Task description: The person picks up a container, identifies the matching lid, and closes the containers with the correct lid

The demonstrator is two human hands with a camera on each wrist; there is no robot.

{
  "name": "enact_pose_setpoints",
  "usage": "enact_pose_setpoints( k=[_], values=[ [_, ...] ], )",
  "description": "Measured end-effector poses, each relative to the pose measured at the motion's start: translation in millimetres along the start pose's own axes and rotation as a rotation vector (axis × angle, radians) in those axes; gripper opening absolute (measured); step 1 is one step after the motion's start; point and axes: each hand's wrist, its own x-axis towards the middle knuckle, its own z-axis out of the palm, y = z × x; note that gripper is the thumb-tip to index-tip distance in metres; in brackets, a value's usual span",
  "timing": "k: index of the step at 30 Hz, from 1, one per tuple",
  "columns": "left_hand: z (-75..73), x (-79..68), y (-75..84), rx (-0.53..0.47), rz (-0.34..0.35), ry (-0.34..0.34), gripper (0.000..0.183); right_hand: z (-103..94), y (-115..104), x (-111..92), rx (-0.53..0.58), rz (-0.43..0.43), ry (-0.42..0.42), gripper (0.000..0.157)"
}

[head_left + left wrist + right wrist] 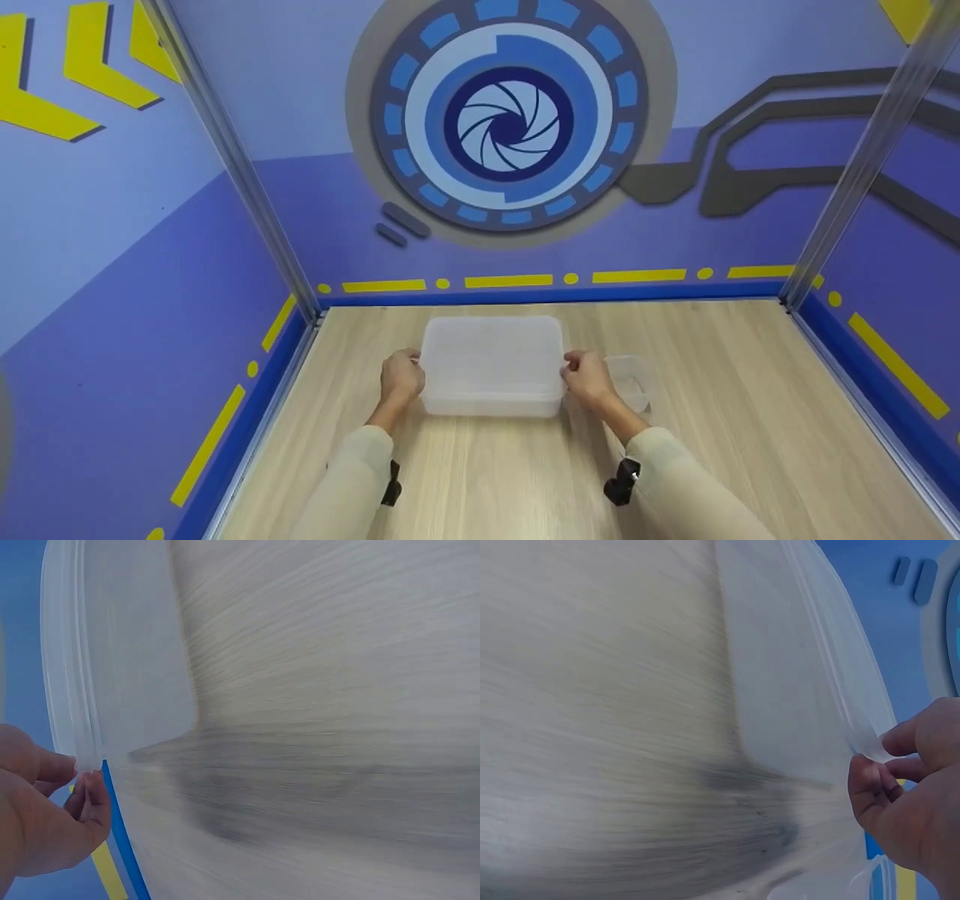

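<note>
A translucent white plastic storage box [491,364] with a flat lid is at the middle of the wooden table, toward the back. My left hand [403,376] pinches the lid's rim at the box's left side, and in the left wrist view the thumb and curled fingers [96,799] meet on that rim. On the opposite side, my right hand [589,377] pinches the rim in the same way; the right wrist view shows its fingertips [866,776] against the edge. Whether the box's base touches the table is not certain. Lid and box appear together.
Just right of my right hand stands a small clear container [628,379], partly hidden by that hand. The wooden table [720,420] is bounded by blue printed panels [300,225] at the back and sides, with metal posts [247,172] at the corners.
</note>
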Motion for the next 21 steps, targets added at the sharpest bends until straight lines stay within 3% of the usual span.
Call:
enact_pose_setpoints(
  k=[5,12,21],
  values=[
    [-3.1,2.1,-2.5,-0.007,0.003,-0.011,0.035,1.9,1.1,0.9,-0.067,-0.062,0.019,0.030],
    [-4.6,4.2,-3.3,-0.034,0.015,-0.023,0.037,0.3,3.1,1.0,-0.170,-0.203,-0.021,0.028],
    [-10.2,0.8,0.4,-0.011,0.007,-0.062,0.036,1.4,5.8,-1.8,-0.178,-0.201,-0.047,0.029]
  ],
)
